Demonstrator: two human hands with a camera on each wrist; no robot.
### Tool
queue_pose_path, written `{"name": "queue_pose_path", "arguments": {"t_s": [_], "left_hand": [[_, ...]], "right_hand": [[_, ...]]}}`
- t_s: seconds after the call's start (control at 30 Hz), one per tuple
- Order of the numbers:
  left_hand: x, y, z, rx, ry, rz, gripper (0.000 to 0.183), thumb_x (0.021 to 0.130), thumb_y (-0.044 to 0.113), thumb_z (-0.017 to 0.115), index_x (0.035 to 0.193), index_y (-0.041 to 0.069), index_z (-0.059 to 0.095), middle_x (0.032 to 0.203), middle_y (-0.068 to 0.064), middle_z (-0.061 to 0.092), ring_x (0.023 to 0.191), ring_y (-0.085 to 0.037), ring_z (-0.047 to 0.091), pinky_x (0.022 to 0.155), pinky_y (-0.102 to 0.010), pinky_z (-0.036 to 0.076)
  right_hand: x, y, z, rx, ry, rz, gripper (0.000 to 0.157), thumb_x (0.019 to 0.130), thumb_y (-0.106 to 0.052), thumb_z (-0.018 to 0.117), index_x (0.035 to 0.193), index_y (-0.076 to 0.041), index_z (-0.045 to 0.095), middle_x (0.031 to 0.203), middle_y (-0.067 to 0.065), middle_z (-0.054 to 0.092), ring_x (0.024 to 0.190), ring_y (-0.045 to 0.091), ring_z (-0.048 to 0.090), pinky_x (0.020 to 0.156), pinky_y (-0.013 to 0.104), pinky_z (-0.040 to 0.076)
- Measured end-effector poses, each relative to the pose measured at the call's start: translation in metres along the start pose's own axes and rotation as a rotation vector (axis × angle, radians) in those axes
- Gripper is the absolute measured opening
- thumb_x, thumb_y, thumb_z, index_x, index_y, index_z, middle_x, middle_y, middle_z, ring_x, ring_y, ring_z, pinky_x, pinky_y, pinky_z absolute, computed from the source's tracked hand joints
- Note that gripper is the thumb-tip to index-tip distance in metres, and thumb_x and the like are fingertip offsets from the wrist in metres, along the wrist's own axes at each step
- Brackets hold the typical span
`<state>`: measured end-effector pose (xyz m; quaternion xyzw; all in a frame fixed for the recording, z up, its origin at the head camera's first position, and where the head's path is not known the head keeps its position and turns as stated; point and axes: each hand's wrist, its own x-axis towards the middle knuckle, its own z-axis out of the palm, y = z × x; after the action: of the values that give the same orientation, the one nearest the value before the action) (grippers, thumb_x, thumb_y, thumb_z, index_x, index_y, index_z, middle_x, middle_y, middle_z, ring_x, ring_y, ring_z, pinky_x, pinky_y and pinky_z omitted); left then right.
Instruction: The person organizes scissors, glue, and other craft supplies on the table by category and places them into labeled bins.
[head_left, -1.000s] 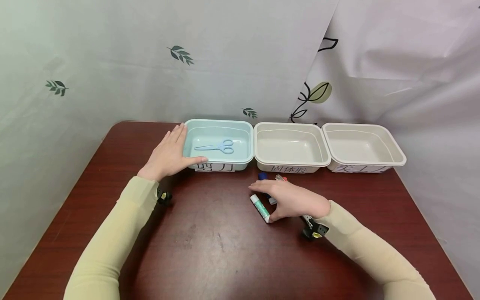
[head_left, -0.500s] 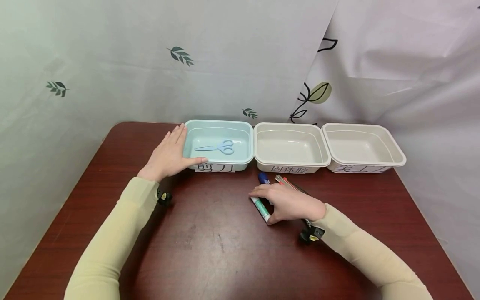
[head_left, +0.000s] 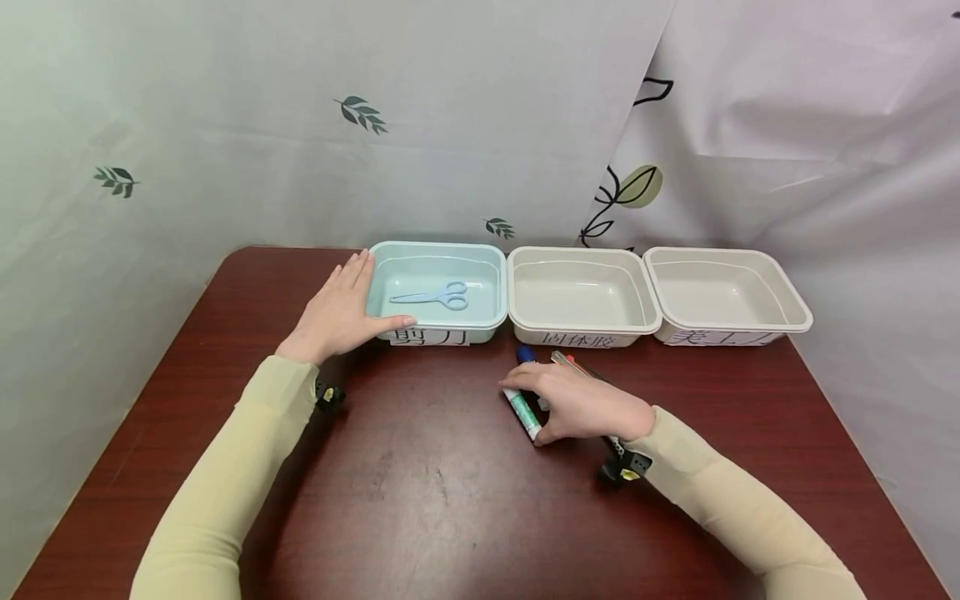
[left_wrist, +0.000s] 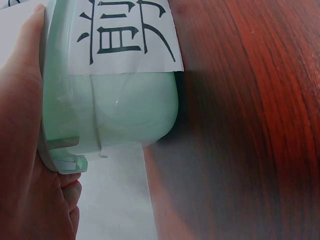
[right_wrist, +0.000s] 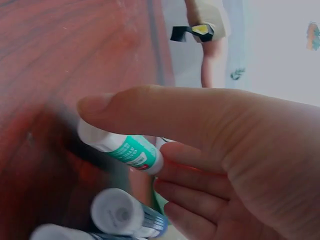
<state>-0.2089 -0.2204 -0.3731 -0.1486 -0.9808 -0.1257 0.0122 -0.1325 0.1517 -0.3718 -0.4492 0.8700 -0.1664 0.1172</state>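
Note:
My right hand (head_left: 581,402) pinches a green and white glue stick (head_left: 521,412) lengthwise, thumb at the near end and fingers at the far end. In the right wrist view the thumb covers part of the glue stick's white end (right_wrist: 92,136). Just beside it lies a blue-capped glue stick (head_left: 527,354), partly hidden by the hand. My left hand (head_left: 333,310) rests on the corner of the light blue bin (head_left: 495,312), fingers straight along its left rim and thumb over the front rim. Blue scissors (head_left: 438,295) lie inside that bin.
Two beige bins, a middle one (head_left: 517,312) and a right one (head_left: 798,321), continue the row along the back of the brown table (head_left: 420,500). Paper labels face front. A utility knife (head_left: 558,357) and a red-marked item (head_left: 573,360) lie partly beneath my right hand and wrist.
My right hand has come down to the green and white glue stick and closed on its ends, then shifted slightly away from me with it. The left hand stays on the bin.

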Motion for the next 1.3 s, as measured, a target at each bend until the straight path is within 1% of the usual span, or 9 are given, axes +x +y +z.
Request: {"name": "queue_pose_path", "arguments": {"t_s": [0.1,0.2,0.37,0.47,0.63,0.73,0.83,1.03,1.3], "left_hand": [[0.0,0.0,0.001,0.003,0.004,0.002,0.127,0.082,0.084,0.056,0.16,-0.005,0.01,0.167,-0.023,0.01,0.154,-0.033,0.007,0.124,-0.046,0.006],[0.0,-0.001,0.001,0.005,0.006,0.004,0.127,0.082,0.084,0.056,0.16,-0.006,0.01,0.167,-0.023,0.011,0.154,-0.033,0.007,0.124,-0.047,0.007],[0.0,-0.001,0.001,0.012,0.004,0.004,0.127,0.082,0.084,0.055,0.16,-0.006,0.01,0.167,-0.023,0.011,0.154,-0.034,0.008,0.124,-0.047,0.007],[0.0,-0.002,0.002,0.011,-0.003,-0.001,0.128,0.082,0.084,0.055,0.16,-0.006,0.009,0.167,-0.022,0.009,0.154,-0.034,0.007,0.124,-0.046,0.006],[0.0,-0.001,0.001,0.005,-0.005,-0.003,0.127,0.082,0.084,0.055,0.16,-0.005,0.009,0.167,-0.022,0.009,0.154,-0.034,0.007,0.125,-0.045,0.004],[-0.001,-0.001,0.0,0.004,-0.007,-0.002,0.127,0.082,0.084,0.055,0.16,-0.005,0.009,0.167,-0.022,0.009,0.154,-0.033,0.006,0.125,-0.045,0.004],[0.0,-0.001,0.0,0.004,-0.01,-0.002,0.128,0.082,0.084,0.055,0.16,-0.005,0.009,0.168,-0.021,0.008,0.154,-0.033,0.006,0.124,-0.045,0.004],[0.0,-0.001,0.0,0.019,-0.003,0.002,0.127,0.083,0.084,0.055,0.16,-0.006,0.01,0.167,-0.022,0.009,0.154,-0.033,0.006,0.124,-0.046,0.006],[0.0,0.0,-0.003,0.059,-0.015,0.006,0.126,0.084,0.084,0.052,0.159,-0.007,0.01,0.167,-0.024,0.008,0.154,-0.033,0.006,0.124,-0.045,0.005]], "right_hand": [[-0.001,0.001,-0.006,0.017,0.043,0.0,0.076,0.066,-0.015,0.089,0.137,-0.004,0.062,0.134,0.003,0.059,0.115,0.018,0.058,0.095,0.04,0.049],[-0.002,0.001,-0.013,0.029,0.079,0.005,0.077,0.066,-0.013,0.089,0.137,-0.003,0.062,0.134,0.003,0.059,0.115,0.019,0.058,0.097,0.038,0.05],[-0.002,0.002,-0.026,0.028,0.12,0.035,0.077,0.068,-0.013,0.089,0.139,-0.003,0.061,0.137,0.005,0.058,0.121,0.021,0.056,0.103,0.038,0.047],[-0.002,0.003,-0.031,0.016,0.142,0.032,0.078,0.069,-0.014,0.089,0.14,-0.001,0.059,0.139,0.007,0.058,0.125,0.023,0.055,0.106,0.04,0.045],[-0.004,0.008,-0.037,0.045,0.179,0.037,0.082,0.069,-0.014,0.092,0.142,0.0,0.057,0.141,0.007,0.056,0.123,0.021,0.055,0.104,0.039,0.047],[-0.004,0.011,-0.04,0.063,0.208,0.039,0.084,0.068,-0.012,0.093,0.143,0.0,0.057,0.142,0.008,0.056,0.117,0.021,0.057,0.1,0.038,0.048],[-0.005,0.014,-0.043,0.073,0.233,0.041,0.084,0.069,-0.012,0.093,0.143,0.0,0.056,0.141,0.009,0.056,0.119,0.023,0.057,0.102,0.041,0.048],[-0.006,0.017,-0.051,0.098,0.265,0.088,0.084,0.07,-0.017,0.092,0.144,-0.003,0.056,0.143,0.007,0.055,0.131,0.023,0.052,0.108,0.042,0.044],[-0.008,0.023,-0.065,0.104,0.356,0.096,0.087,0.068,-0.018,0.095,0.145,-0.003,0.056,0.142,0.011,0.056,0.129,0.029,0.053,0.106,0.048,0.044]]}}
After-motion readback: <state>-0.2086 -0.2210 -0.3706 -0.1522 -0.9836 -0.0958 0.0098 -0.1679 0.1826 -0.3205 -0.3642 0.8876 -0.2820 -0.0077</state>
